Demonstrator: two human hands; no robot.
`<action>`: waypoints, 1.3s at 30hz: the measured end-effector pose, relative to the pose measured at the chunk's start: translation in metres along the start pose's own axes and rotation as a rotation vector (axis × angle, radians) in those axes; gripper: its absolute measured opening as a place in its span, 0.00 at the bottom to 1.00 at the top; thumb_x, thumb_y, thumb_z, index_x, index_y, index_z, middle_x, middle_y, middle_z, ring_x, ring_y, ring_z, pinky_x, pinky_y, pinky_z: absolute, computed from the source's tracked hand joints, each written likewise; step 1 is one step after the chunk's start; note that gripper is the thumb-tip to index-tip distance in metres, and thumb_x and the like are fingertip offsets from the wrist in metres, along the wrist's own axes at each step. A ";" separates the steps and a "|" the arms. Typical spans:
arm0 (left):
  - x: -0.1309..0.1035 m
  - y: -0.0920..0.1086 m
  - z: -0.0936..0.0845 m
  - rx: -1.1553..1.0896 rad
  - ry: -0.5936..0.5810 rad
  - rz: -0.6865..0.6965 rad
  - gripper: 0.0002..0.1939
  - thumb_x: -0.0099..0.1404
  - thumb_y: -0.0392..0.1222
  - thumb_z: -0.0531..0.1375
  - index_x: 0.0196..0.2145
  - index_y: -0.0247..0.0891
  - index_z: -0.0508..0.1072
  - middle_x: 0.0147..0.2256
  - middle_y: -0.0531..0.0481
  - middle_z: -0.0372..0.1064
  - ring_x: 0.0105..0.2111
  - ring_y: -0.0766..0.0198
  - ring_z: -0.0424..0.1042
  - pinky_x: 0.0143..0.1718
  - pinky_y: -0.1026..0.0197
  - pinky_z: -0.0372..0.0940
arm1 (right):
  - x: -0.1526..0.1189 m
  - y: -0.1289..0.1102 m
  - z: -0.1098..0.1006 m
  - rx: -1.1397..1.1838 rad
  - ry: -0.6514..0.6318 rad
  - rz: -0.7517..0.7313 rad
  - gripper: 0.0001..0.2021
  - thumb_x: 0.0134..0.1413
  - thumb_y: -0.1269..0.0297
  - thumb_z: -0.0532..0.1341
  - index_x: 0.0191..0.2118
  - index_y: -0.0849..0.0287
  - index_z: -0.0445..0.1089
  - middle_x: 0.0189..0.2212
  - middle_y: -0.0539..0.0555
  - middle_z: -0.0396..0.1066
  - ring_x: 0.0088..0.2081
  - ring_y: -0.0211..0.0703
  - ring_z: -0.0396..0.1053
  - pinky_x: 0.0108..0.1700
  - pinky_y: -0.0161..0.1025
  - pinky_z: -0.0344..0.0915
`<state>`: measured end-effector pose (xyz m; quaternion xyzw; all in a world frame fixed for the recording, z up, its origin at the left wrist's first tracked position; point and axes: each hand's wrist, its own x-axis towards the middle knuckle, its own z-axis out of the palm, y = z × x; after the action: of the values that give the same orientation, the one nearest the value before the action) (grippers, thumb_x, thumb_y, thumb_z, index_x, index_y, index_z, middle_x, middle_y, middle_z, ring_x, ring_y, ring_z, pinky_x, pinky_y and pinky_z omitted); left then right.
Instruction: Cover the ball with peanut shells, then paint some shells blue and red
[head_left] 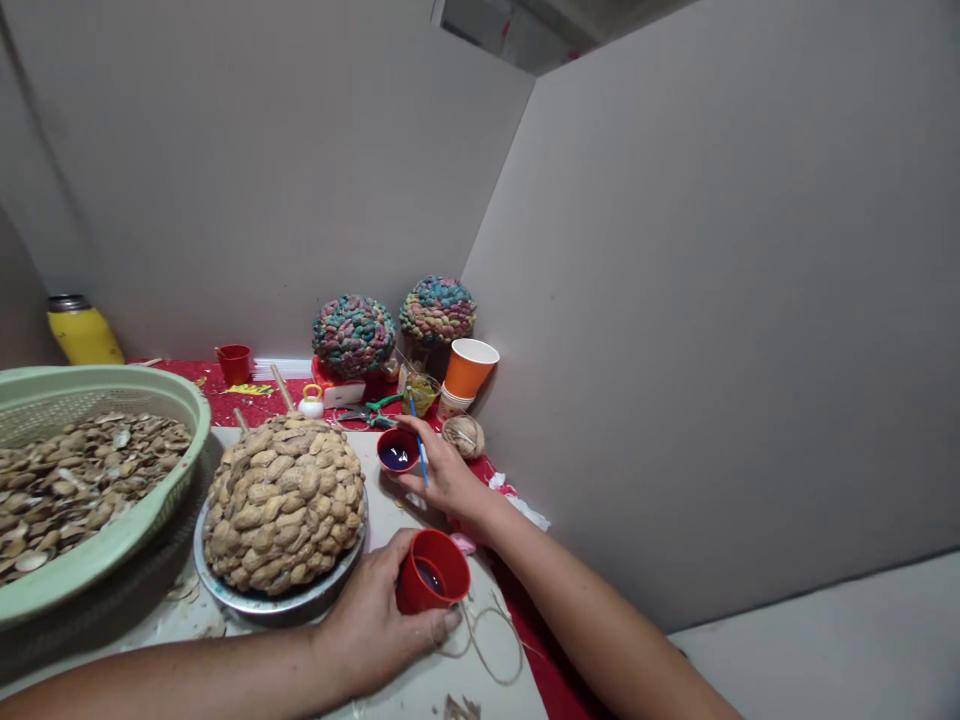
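My left hand is wrapped round a red cup, tilted slightly, with dark liquid at its bottom. Farther off, my right hand has its thumb and fingers around a second red cup holding dark blue-purple liquid. A thin blue brush passes along that hand's fingers; whether they grip it I cannot tell. Left of both hands, a rounded form covered in peanuts sits in a metal bowl, with wooden sticks projecting behind it.
A green basket of shells stands at left. Behind are two coloured peanut balls, a yellow bottle, another red cup, pliers, orange paper cups and a twine ball. Grey panels enclose the table.
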<state>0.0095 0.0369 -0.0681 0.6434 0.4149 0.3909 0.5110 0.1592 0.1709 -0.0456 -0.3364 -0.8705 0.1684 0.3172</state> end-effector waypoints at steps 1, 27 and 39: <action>0.000 0.000 0.000 0.005 0.001 -0.001 0.16 0.53 0.36 0.66 0.41 0.38 0.72 0.38 0.49 0.76 0.37 0.58 0.72 0.40 0.59 0.66 | -0.003 -0.002 -0.004 -0.008 -0.001 -0.023 0.37 0.51 0.69 0.67 0.65 0.56 0.53 0.62 0.66 0.64 0.61 0.58 0.65 0.61 0.55 0.62; 0.014 0.016 0.007 0.012 0.280 0.088 0.20 0.52 0.33 0.66 0.45 0.38 0.72 0.43 0.47 0.75 0.45 0.55 0.73 0.50 0.54 0.65 | -0.069 -0.065 -0.083 -0.007 0.364 0.059 0.32 0.53 0.64 0.68 0.61 0.54 0.56 0.57 0.62 0.69 0.57 0.54 0.70 0.59 0.51 0.66; 0.095 -0.005 0.034 0.040 0.634 0.012 0.16 0.68 0.42 0.63 0.51 0.35 0.71 0.47 0.44 0.73 0.44 0.56 0.75 0.46 0.48 0.71 | -0.104 -0.079 -0.089 -0.009 0.443 0.184 0.32 0.51 0.60 0.70 0.60 0.56 0.59 0.55 0.63 0.71 0.55 0.56 0.71 0.57 0.51 0.67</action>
<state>0.0735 0.1151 -0.0712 0.5017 0.5572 0.5669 0.3412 0.2404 0.0490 0.0146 -0.4444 -0.7461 0.1145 0.4823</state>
